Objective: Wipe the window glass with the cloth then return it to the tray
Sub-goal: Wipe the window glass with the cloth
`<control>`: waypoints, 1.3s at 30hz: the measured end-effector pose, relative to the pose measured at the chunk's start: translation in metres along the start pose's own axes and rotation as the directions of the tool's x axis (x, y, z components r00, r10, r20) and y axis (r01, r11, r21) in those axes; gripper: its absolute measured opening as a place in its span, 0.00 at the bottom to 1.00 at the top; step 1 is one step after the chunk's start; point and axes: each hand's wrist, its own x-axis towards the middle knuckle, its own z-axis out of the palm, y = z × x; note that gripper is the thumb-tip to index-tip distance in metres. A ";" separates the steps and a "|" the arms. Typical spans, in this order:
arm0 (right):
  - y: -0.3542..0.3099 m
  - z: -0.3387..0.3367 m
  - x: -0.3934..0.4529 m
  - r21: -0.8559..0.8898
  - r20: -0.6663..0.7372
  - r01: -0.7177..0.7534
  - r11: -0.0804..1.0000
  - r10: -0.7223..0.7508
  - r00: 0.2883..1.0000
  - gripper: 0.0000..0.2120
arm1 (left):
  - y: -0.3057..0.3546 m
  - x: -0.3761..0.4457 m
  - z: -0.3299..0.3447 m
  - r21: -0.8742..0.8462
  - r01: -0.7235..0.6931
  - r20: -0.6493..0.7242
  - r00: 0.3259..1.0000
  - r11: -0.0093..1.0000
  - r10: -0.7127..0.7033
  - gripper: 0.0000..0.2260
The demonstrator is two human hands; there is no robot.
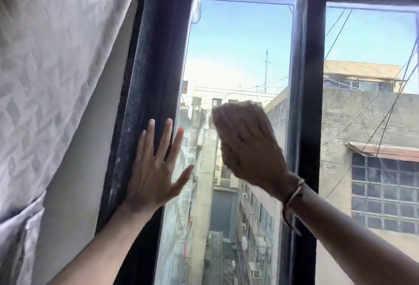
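Window glass (238, 53) fills the narrow middle pane between dark frame uprights, and wiping looks to be under way rather than finished. The right hand (247, 146) is pressed flat against the pane at about 5 o'clock from its centre, fingers together and blurred as if mid-stroke. A pale edge shows above the fingertips at roughly 12 o'clock from the hand, which is probably the cloth (247, 104) trapped under the palm, though blur makes this uncertain. The left hand (156, 166) is spread open with fingers splayed, braced on the dark frame (145, 103) at 9 o'clock from the right hand, its thumb reaching onto the glass edge. Dust and streaks remain along the pane's left margin and in the top corners, so I judge a good share of wiping is left. No tray is in view, so the return step is clearly not yet done. A pale curtain (56, 69) hangs at far left
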 end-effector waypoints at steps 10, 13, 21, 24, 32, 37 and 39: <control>-0.027 0.003 -0.025 0.093 0.020 0.209 0.974 -0.211 0.977 0.28 | 0.002 -0.002 -0.007 -0.008 -0.010 0.043 0.999 1.000 0.010 0.40; 0.013 -0.008 0.022 -0.004 -0.057 -0.159 0.987 0.159 0.986 0.29 | 0.002 0.000 -0.005 -0.034 -0.012 0.015 1.000 0.999 0.013 0.39; 0.056 -0.015 0.002 -0.060 0.036 0.026 0.998 -0.023 0.999 0.26 | -0.003 -0.001 0.001 -0.013 -0.037 -0.014 0.999 0.999 0.037 0.39; 0.057 -0.018 0.054 -0.034 -0.083 -0.310 0.950 0.306 0.948 0.27 | -0.001 0.000 0.004 -0.018 -0.028 -0.024 0.999 0.999 0.027 0.39; -0.031 0.014 -0.074 0.085 0.019 0.084 0.993 -0.086 0.996 0.32 | -0.004 -0.001 0.003 -0.003 -0.034 -0.019 0.999 0.999 0.034 0.36; 0.000 0.003 -0.026 -0.013 -0.137 -0.352 0.936 0.348 0.928 0.32 | -0.003 0.000 0.004 0.007 -0.035 -0.038 0.999 0.999 0.035 0.36; -0.024 0.009 0.005 0.049 -0.168 -0.396 0.917 0.399 0.901 0.32 | -0.003 0.001 0.004 0.004 -0.040 -0.049 0.998 0.999 0.040 0.34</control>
